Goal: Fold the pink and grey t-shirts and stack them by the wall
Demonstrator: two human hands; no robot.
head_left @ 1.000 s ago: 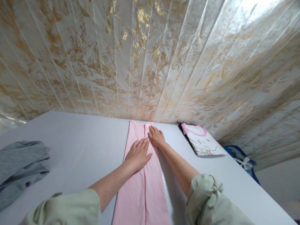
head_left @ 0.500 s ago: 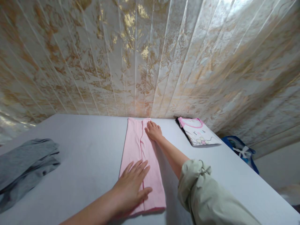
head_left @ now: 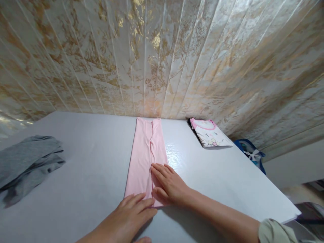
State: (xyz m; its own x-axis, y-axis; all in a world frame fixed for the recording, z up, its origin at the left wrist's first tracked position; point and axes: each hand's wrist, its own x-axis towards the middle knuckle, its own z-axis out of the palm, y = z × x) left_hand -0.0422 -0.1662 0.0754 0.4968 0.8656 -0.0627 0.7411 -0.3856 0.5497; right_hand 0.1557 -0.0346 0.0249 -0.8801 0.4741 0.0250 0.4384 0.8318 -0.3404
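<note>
A long pink garment, folded into a narrow strip, lies on the white table and runs from the wall toward me. My left hand lies flat and open on its near end, fingers stretched forward. My right hand rests flat and open on the strip's near right part, fingers pointing left across the middle seam. Neither hand holds anything.
A crumpled grey garment lies at the table's left edge. A folded white shirt with pink trim sits at the back right by the marbled wall. A blue bag stands beyond the table's right side.
My right hand slid from the strip's far end back to the near end. My left hand also drew nearer to me. The camera view shifted backward.
</note>
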